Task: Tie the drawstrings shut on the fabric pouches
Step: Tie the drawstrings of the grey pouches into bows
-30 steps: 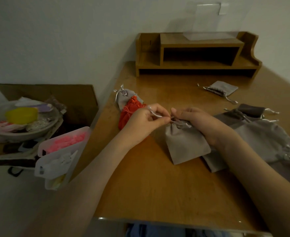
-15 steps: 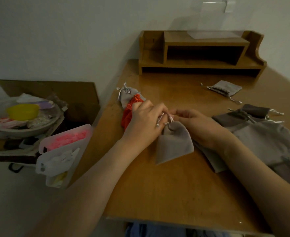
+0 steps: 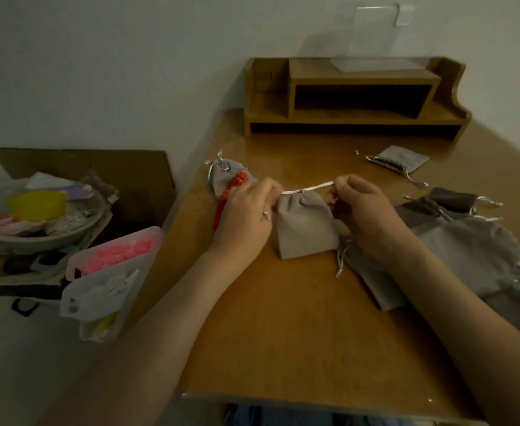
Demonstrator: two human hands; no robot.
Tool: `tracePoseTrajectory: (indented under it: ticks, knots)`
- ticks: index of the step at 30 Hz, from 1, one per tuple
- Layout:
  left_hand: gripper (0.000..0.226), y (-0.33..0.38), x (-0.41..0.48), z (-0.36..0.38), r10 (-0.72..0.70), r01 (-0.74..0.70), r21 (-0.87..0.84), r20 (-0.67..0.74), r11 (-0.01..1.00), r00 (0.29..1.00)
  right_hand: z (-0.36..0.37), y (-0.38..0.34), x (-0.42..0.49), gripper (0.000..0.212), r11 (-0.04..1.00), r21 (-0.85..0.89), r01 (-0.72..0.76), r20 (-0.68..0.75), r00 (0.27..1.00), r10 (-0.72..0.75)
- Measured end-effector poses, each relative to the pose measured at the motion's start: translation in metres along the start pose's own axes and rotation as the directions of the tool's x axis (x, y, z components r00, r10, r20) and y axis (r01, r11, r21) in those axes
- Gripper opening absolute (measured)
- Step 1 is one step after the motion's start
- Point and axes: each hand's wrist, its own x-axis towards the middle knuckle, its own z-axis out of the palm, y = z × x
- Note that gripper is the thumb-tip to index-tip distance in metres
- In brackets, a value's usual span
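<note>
Left grip (image 3: 246,216), right grip (image 3: 366,216) pinch drawstring (image 3: 314,187), seemingly taut.

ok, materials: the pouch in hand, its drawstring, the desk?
The pouch looks like soft matte grey cloth, maybe velvet or faux suede: no sheen, and it gathers in folds at the neck. The drawstring looks like thin satin ribbon: pale, flat, catches light. The desk is brown wood or veneer, smooth with a dull sheen; I cannot tell which.

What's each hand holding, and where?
Left hand and right hand each pinch one end of the silver drawstring at the neck of the grey fabric pouch.
</note>
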Motion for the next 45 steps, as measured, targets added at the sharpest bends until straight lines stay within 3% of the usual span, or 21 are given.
tracePoseTrajectory:
  ticks: [4,7,10,13,15,16,18,20,24,28,32,38,41,45]
  knots:
    - [0.027,0.0,0.002,0.0,-0.096,0.095,-0.034,-0.04,0.995,0.995,-0.002,0.002,0.002,0.024,0.998,-0.063,0.01,-0.077,0.997,-0.015]
    - [0.031,-0.001,0.0,0.001,-0.095,0.09,-0.091,-0.055,0.992,0.994,-0.001,0.002,0.004,0.022,0.989,-0.124,0.077,-0.093,0.992,-0.088]
    - [0.038,0.003,0.0,0.0,-0.197,0.183,-0.296,-0.019,0.937,0.98,-0.004,0.001,0.003,0.014,0.968,-0.179,0.178,-0.09,0.976,-0.197]
    - [0.036,0.004,0.007,-0.002,-0.367,0.338,-0.612,0.083,0.715,0.926,-0.005,0.002,0.002,0.012,0.956,-0.185,0.229,-0.053,0.969,-0.242]
    - [0.038,0.003,0.009,-0.004,-0.366,0.362,-0.789,0.188,0.497,0.911,-0.004,0.003,0.003,0.011,0.953,-0.207,0.222,-0.032,0.972,-0.233]
    - [0.04,0.003,0.009,-0.004,-0.342,0.366,-0.822,0.225,0.435,0.912,-0.003,0.003,0.004,0.011,0.949,-0.224,0.22,-0.024,0.973,-0.231]
    - [0.041,0.006,0.008,-0.003,-0.309,0.38,-0.805,0.258,0.455,0.915,-0.002,0.002,0.005,0.014,0.923,-0.311,0.225,0.009,0.972,-0.234]
    - [0.041,0.008,0.006,-0.001,-0.319,0.399,-0.742,0.259,0.538,0.912,0.0,0.001,0.004,0.021,0.891,-0.379,0.25,0.101,0.968,-0.229]
    - [0.032,0.009,0.004,0.0,-0.295,0.395,-0.653,0.264,0.646,0.919,0.006,-0.003,-0.006,0.026,0.89,-0.313,0.33,0.283,0.927,-0.245]
    - [0.03,0.015,0.0,-0.003,-0.224,0.313,-0.596,0.221,0.74,0.949,0.013,-0.001,-0.009,0.014,0.787,-0.437,0.435,0.342,0.89,-0.301]
    - [0.031,0.015,0.002,-0.007,-0.286,0.316,-0.688,0.161,0.653,0.944,0.012,0.0,-0.009,0.01,0.76,-0.486,0.432,0.381,0.887,-0.261]
    - [0.003,0.014,0.001,-0.004,-0.267,0.309,-0.75,0.182,0.585,0.946,0.011,-0.003,-0.013,0.015,0.858,-0.311,0.408,0.333,0.893,-0.303]
    - [0.007,0.011,0.002,-0.002,-0.287,0.322,-0.738,0.179,0.593,0.941,0.01,-0.005,-0.014,0.015,0.951,-0.121,0.283,0.333,0.915,-0.229]
    - [0.009,0.01,0.0,0.002,-0.285,0.35,-0.674,0.211,0.651,0.935,0.012,-0.005,-0.014,0.012,0.988,0.027,0.154,0.319,0.935,-0.155]
